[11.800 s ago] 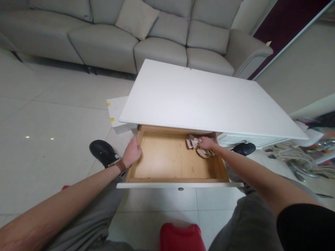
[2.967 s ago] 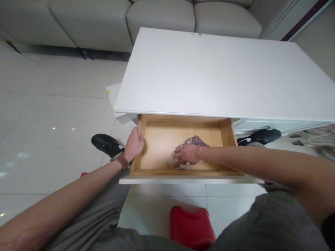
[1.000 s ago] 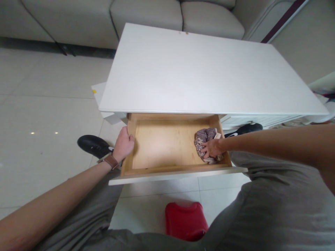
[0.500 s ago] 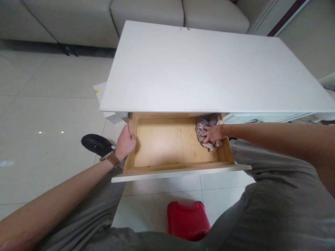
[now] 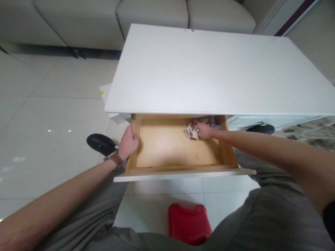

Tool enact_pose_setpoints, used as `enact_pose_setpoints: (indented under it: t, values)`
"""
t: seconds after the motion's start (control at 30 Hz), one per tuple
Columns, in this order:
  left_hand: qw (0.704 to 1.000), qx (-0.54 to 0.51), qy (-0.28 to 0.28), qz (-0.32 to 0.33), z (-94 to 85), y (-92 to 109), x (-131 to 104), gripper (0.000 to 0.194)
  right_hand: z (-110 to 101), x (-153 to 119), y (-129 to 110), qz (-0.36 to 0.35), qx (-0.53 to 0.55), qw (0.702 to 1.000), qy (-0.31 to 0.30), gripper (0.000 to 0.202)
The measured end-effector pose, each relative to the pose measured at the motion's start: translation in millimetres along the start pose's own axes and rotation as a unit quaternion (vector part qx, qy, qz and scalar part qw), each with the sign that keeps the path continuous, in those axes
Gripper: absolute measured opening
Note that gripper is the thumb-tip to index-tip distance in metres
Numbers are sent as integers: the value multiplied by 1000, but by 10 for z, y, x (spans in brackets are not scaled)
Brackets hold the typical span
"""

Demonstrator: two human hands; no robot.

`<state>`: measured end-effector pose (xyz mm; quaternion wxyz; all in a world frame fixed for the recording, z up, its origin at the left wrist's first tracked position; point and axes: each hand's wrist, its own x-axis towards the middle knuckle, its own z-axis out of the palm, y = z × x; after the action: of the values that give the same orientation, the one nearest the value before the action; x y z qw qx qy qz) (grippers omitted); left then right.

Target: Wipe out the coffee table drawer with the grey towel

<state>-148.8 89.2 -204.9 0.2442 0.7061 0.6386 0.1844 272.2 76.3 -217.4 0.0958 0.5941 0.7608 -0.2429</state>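
Note:
A wooden drawer point(image 5: 167, 146) with a white front stands pulled out from under a white tabletop point(image 5: 209, 73). My left hand point(image 5: 128, 142) is closed around the drawer's left side wall, thumb on the inner side. Inside the drawer, at the back right, my right hand point(image 5: 203, 129) grips a crumpled patterned cloth point(image 5: 192, 132). Part of the cloth sticks out left of the fingers and a darker part lies behind them. The fingertips of my right hand are hidden in the cloth.
On the floor below the drawer is a red plastic stool point(image 5: 190, 223). A grey sofa point(image 5: 154, 17) runs behind the table. A white box point(image 5: 106, 92) sits at the table's left, near a black shoe point(image 5: 101, 143). A patterned rug point(image 5: 314, 134) shows at the right.
My right hand has moved left and toward the back of the drawer, dragging part of the cloth along, and its spread fingers have closed. My left hand keeps its hold on the drawer side.

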Motion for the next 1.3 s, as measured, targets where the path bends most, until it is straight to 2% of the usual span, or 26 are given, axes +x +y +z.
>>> enact_pose_setpoints:
  t: [0.07,0.1,0.17,0.23,0.37,0.5,0.57,0.63,0.73,0.8,0.9,0.93,1.03,1.13,1.23,1.3]
  values:
    - [1000,-2,0,2,1,0,3,38,89,69,-280,124,14,989,73,45]
    - [1000,-2,1,1,4,-2,5,37,126,99,-434,160,13,982,96,47]
    - [1000,2,2,-3,9,-8,10,37,188,149,-759,177,1,977,118,53]
    - [1000,5,2,-6,11,-13,13,36,245,190,-1103,142,4,984,104,54]
    - [1000,11,1,-4,-2,-5,13,35,403,268,-1849,30,59,995,69,43]
    - [1000,25,-4,-10,-15,14,11,32,603,344,-2529,-31,96,994,50,40]
    - [1000,24,-1,-8,-14,19,10,31,663,385,-2728,-43,114,992,45,43]
    - [1000,23,4,-5,-11,23,8,32,668,437,-2778,-52,128,990,34,51]
    - [1000,19,2,-2,-9,25,4,32,555,544,-2563,-78,124,989,32,58]
    - [1000,13,-3,-3,-10,21,4,32,417,613,-2266,-73,95,992,49,55]
    - [1000,7,-9,-6,-6,3,10,34,194,619,-1692,-9,36,997,65,62]
    - [1000,5,-8,-4,-2,-5,14,35,135,574,-1487,8,16,997,72,63]
    - [1000,0,0,3,15,-36,23,35,31,283,-877,-16,-61,995,74,65]
    - [1000,0,5,10,34,-62,28,35,26,-97,-352,77,-105,988,89,66]
    - [1000,-3,10,20,45,-78,27,34,70,-308,-59,155,-120,974,114,67]
    - [999,-8,15,27,45,-83,22,33,103,-312,-50,188,-115,968,121,66]
